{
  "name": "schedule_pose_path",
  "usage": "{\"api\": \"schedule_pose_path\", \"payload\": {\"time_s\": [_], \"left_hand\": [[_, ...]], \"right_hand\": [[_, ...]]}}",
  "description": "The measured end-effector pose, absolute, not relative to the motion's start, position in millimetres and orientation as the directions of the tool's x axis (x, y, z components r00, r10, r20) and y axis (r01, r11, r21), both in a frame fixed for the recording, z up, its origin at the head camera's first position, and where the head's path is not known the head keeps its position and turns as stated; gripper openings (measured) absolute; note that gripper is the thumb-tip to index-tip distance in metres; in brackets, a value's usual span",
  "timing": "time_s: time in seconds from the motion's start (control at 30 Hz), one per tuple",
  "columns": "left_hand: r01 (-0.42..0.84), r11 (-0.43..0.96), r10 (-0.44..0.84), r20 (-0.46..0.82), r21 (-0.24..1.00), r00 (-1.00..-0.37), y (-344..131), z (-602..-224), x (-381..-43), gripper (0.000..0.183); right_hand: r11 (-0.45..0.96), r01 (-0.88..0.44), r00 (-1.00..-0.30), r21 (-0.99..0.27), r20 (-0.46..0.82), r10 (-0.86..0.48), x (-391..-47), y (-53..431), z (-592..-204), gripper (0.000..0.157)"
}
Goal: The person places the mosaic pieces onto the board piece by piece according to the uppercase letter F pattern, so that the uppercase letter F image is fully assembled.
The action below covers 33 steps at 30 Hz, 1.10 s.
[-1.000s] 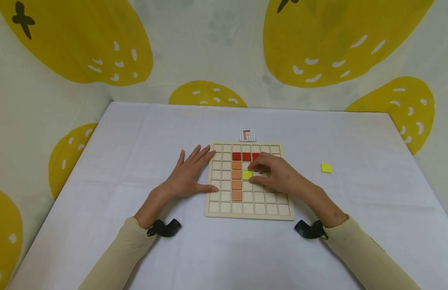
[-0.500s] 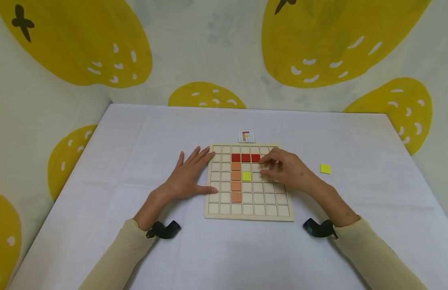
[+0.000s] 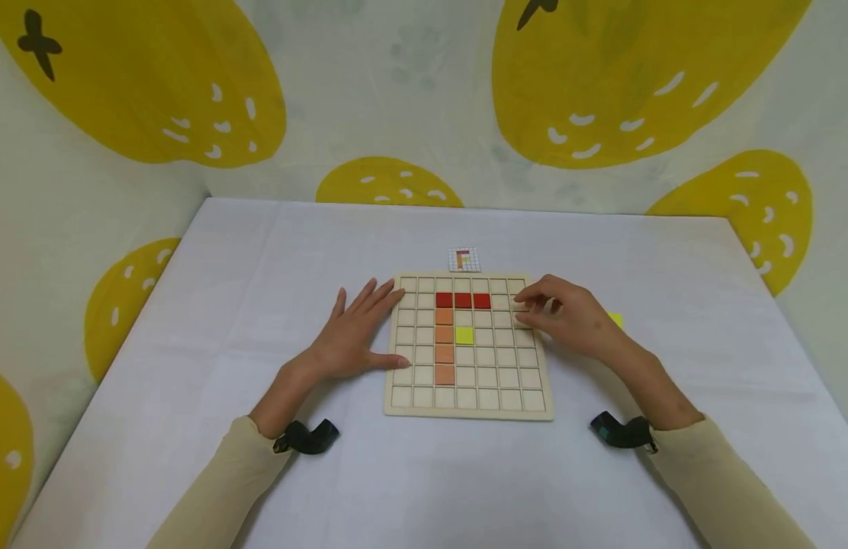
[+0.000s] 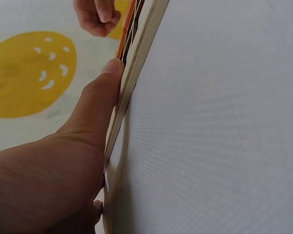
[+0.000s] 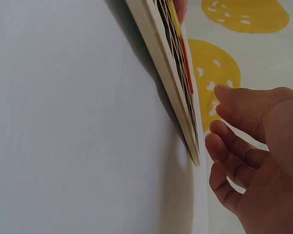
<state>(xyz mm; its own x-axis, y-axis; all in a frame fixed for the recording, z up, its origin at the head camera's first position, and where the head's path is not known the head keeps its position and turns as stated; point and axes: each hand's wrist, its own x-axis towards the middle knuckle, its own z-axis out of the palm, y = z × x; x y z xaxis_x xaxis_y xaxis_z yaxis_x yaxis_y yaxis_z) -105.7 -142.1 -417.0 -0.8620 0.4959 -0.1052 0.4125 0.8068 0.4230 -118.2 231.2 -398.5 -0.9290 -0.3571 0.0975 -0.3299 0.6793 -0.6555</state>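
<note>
A square wooden grid board (image 3: 493,415) lies on the table. Three red tiles (image 3: 463,300) form a row in it, with several orange tiles (image 3: 444,354) in a column below the leftmost. One yellow tile (image 3: 464,335) sits in a cell right of that column. My left hand (image 3: 348,335) rests at the board's left edge, fingers spread, its thumb (image 4: 97,97) touching the rim in the left wrist view. Over the board's right edge hovers my right hand (image 3: 571,316), fingers loosely bent, holding nothing. Another yellow tile (image 3: 615,319) lies on the cloth, partly hidden behind that hand.
Just beyond the board's far edge is a small printed pattern card (image 3: 464,259). A white cloth (image 3: 300,252) covers the table, and a curtain with yellow fruit shapes (image 3: 390,181) hangs behind it. Each wrist wears a black camera mount (image 3: 621,430).
My right hand has let go of the yellow tile in the grid and moved right, to the board's edge, now partly covering the loose yellow tile. The left hand stays in place.
</note>
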Motion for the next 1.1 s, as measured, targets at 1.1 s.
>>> {"api": "schedule_pose_path", "payload": {"time_s": [1.1], "left_hand": [[0.414, 0.801, 0.500, -0.102, 0.432, -0.860, -142, -416, -106, 0.113]], "right_hand": [[0.769, -0.200, -0.973, -0.607, 0.032, -0.229, -111, 306, -393, 0.024]]}}
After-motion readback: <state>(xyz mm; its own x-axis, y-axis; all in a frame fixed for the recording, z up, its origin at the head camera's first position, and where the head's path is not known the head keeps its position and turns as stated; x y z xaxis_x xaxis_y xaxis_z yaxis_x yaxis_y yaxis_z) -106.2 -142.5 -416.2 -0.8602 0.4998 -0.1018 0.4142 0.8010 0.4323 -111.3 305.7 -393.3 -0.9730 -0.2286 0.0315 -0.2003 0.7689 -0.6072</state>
